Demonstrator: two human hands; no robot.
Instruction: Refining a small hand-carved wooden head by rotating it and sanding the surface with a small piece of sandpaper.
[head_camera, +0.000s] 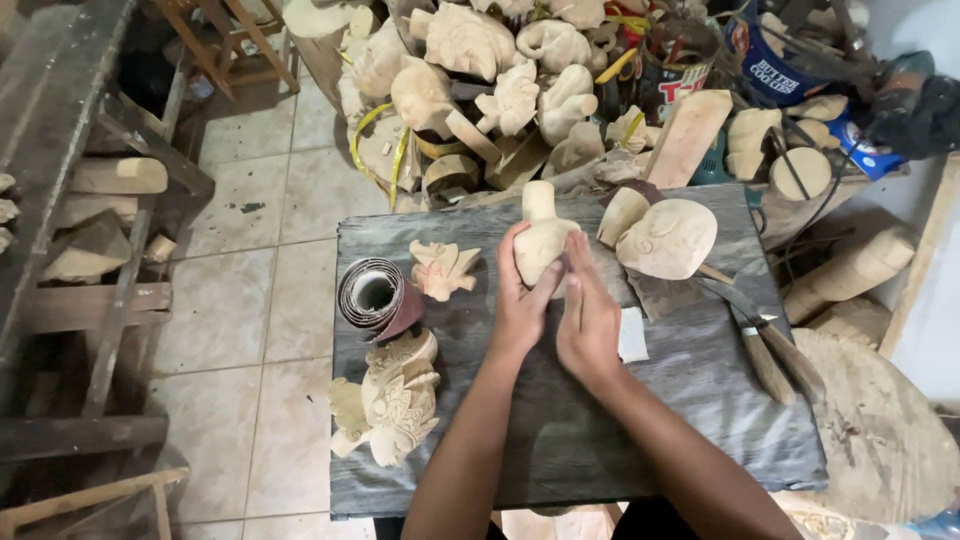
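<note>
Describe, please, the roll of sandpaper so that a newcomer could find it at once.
Start at the dark grey wooden work board under the hands. Near its left edge, left of the left hand, lies the roll of sandpaper, above an ornate carved mask. It alone is a coiled sheet with a hollow core, reddish-brown outside, not pale carved wood.

Your left hand (520, 305) and right hand (588, 322) wrap a pale cream wooden carving (541, 240) — bare, unpainted wood. Under them, the board (600, 440) runs dark grey with streaky grain. The sandpaper roll (375, 297) shows reddish-brown outside, grey within. The carved mask (395, 400) is light tan, cut with fine scrollwork. Floor tiles (270, 290) are beige — dark grout lines between. The bucket (775, 65) up top is blue.
</note>
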